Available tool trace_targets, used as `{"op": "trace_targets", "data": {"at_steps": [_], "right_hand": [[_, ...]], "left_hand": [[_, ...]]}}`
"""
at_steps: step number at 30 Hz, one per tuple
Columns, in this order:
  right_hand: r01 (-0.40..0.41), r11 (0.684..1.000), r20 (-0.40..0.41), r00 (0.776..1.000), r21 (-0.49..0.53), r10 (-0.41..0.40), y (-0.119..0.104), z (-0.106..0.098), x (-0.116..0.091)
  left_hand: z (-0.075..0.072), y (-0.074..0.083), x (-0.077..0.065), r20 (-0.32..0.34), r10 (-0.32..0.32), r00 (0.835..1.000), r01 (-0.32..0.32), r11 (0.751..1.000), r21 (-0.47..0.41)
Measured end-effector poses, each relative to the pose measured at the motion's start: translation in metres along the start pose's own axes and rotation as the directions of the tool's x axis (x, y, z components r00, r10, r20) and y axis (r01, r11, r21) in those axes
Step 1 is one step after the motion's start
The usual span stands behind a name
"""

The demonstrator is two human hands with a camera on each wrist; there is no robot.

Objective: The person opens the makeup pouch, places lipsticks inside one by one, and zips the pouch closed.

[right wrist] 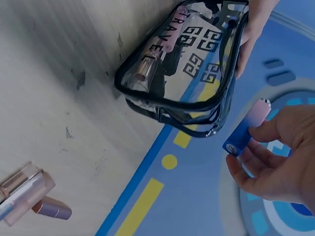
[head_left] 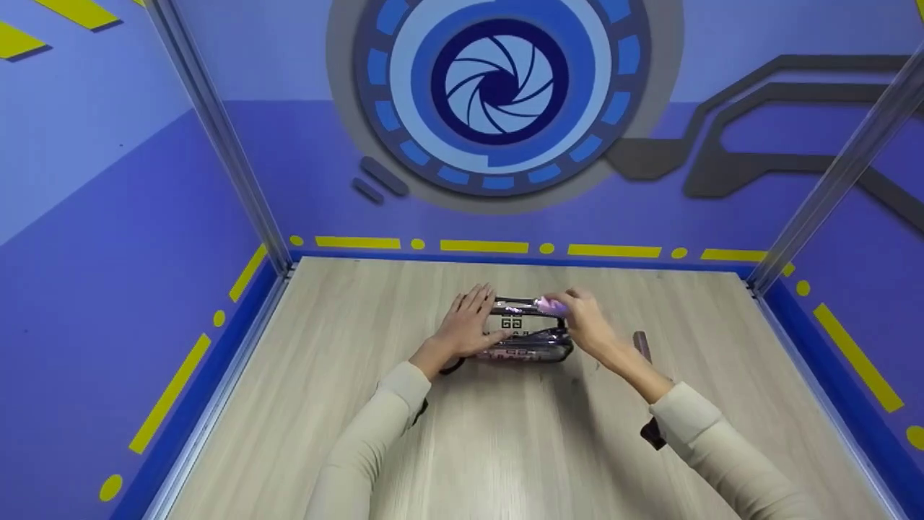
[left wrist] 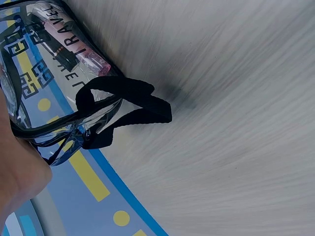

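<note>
A clear zip pouch point(head_left: 530, 355) with black trim, a printed square logo and the word TRAVEL lies on the table. My left hand point(head_left: 465, 325) rests on its left end, fingers straight along the far side and thumb spread toward the front. My right hand point(right wrist: 283, 157) pinches a lipstick-like tube point(right wrist: 248, 128), pink fading to blue, between thumb and fingers. In the head view that tube overlaps the pouch's far right corner. Through the clear wall show a pink tube point(left wrist: 93, 61) and a dark tube point(left wrist: 58, 51) inside.
A black strap loop point(left wrist: 157, 105) sticks out from the pouch's left end. Right of it, partly behind my right forearm, lies a brown tube point(head_left: 641, 343); the right wrist view shows a pale pink tube point(right wrist: 29, 194) beside it. Blue printed walls point(head_left: 303, 173) enclose the wooden table point(head_left: 346, 303).
</note>
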State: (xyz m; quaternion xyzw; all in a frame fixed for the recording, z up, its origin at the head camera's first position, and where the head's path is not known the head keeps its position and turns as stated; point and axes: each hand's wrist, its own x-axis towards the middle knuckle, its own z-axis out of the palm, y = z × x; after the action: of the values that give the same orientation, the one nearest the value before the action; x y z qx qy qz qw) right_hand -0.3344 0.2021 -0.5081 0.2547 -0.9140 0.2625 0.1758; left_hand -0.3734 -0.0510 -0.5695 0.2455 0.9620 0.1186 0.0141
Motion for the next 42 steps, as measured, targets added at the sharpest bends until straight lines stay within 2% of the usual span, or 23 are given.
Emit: {"op": "trace_targets", "data": {"at_steps": [6,11,16,25,30,34,38,42], "right_hand": [[0.025,0.999,0.021,0.999,0.039,-0.026,-0.005,0.019,-0.001],[0.028,1.0,0.046,0.999,0.009,-0.028,-0.008,0.029,0.002],[-0.002,0.998,0.1,0.995,-0.068,0.008,-0.011,0.032,0.005],[0.01,1.0,0.164,0.986,-0.029,-0.005,-0.015,0.038,0.011],[-0.029,1.0,0.147,0.989,-0.008,0.03,-0.013,0.032,0.009],[-0.057,0.998,0.067,0.996,0.028,0.055,-0.001,0.018,0.008],[-0.098,0.994,0.018,0.995,0.057,0.097,0.026,0.0,0.006],[-0.256,0.967,0.061,0.965,-0.013,0.256,0.06,-0.021,-0.007]], "left_hand": [[0.001,-0.001,0.0,-0.007,-0.002,1.0,0.002,1.0,-0.007],[-0.002,0.001,-0.002,-0.002,0.001,1.0,-0.001,1.0,-0.009],[-0.002,0.0,-0.001,-0.009,0.011,1.0,-0.012,1.0,-0.006],[-0.002,0.001,-0.002,-0.015,0.007,1.0,-0.007,1.0,-0.016],[-0.006,0.004,-0.005,-0.025,0.013,1.0,-0.013,1.0,0.008],[-0.004,0.003,-0.005,-0.012,0.016,1.0,-0.016,1.0,0.015],[-0.001,0.0,-0.002,-0.004,0.017,1.0,-0.017,1.0,0.007],[0.0,-0.001,-0.001,-0.005,0.012,1.0,-0.012,1.0,-0.006]]}}
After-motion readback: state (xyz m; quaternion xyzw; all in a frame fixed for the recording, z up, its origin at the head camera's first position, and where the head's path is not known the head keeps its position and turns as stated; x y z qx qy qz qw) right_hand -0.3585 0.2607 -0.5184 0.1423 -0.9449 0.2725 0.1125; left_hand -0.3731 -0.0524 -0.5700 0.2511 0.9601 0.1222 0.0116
